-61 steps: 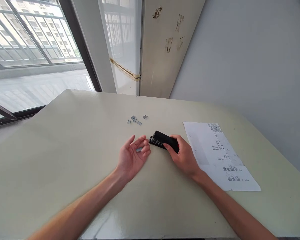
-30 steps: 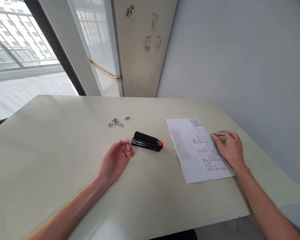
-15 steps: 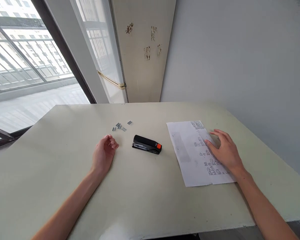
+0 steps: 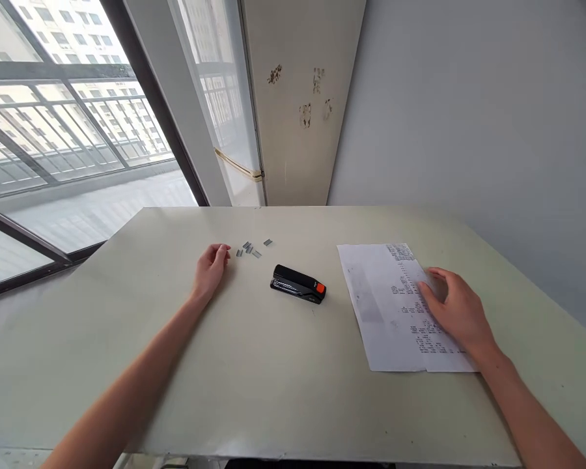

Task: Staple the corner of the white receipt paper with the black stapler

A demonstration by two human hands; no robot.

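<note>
My left hand (image 4: pixel 211 268) is over the table, its fingers curled in and the thumb along them. What lies inside the fingers, if anything, is hidden. Close to its fingertips are several small strips of staples (image 4: pixel 249 249). Between my two hands lies a black stapler (image 4: pixel 297 284) with an orange-red patch on its right end. A printed sheet of paper (image 4: pixel 371 312) rests flat on the right. My right hand (image 4: pixel 456 311) lies across that paper's right edge, thumb on top and apart from the bent fingers.
The pale table (image 4: pixel 254 384) has its near edge at the bottom of view. A grey wall (image 4: pixel 459 117) borders its right side. Behind are a worn cream panel (image 4: pixel 297 156) and a glass door with a cream handle (image 4: pixel 239 167). A window with balcony railings is at left.
My left hand has turned over from palm-up and moved up closer to the staple strips. My right hand stays at the paper, its fingers drawn in a little. The view has shifted left.
</note>
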